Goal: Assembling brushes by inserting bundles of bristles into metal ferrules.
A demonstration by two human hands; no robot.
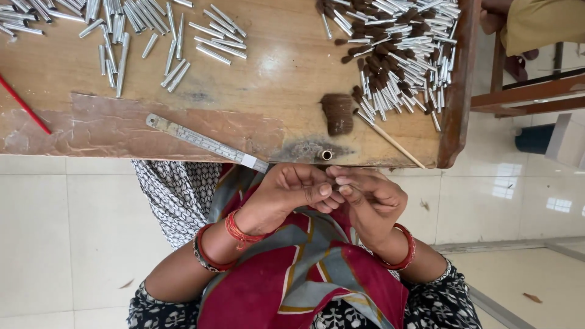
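Ferrule, a slim silver tube, is lying almost level between your two hands just below the table's near edge, its long axis running left to right; it is too small to tell which end is open. Your left hand is pinching it, thumb and forefinger closed on its left end, while your right hand is gripping the other end with fingers curled together. One such tube is in your grasp; the rest are too many to count. Beyond your fingers, one short tube is standing upright at the edge of the wooden table. One tuft of brown hair is lying near it, with one thin wooden stick to the right. A heap of silver tubes tipped with brown hair is filling the right corner, bare tubes are scattering left, and one steel ruler is lying slantwise.
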